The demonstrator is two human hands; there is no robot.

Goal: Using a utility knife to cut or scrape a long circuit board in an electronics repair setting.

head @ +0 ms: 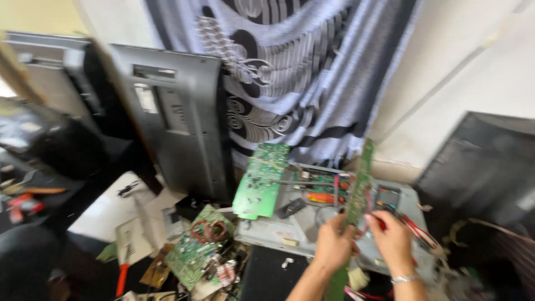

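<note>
My left hand (333, 243) grips a long narrow green circuit board (358, 192) held nearly upright and edge-on to the camera. Touching the same board's right side is my right hand (393, 241), with a bracelet on the wrist and what looks like a red-tipped probe or wire near the fingers; the blur hides the exact grip. Both hands hover over a grey metal chassis (412, 203) that carries wires, an orange-handled tool (325, 198) and a meter-like device (387, 198).
A second green circuit board (260, 180) leans on the chassis's left end. Another board with copper coils (199, 245) lies among floor clutter. A grey television back panel (178, 125) leans on a patterned cloth (312, 67). Red-handled pliers (123, 273) lie lower left. A dark panel (485, 167) stands right.
</note>
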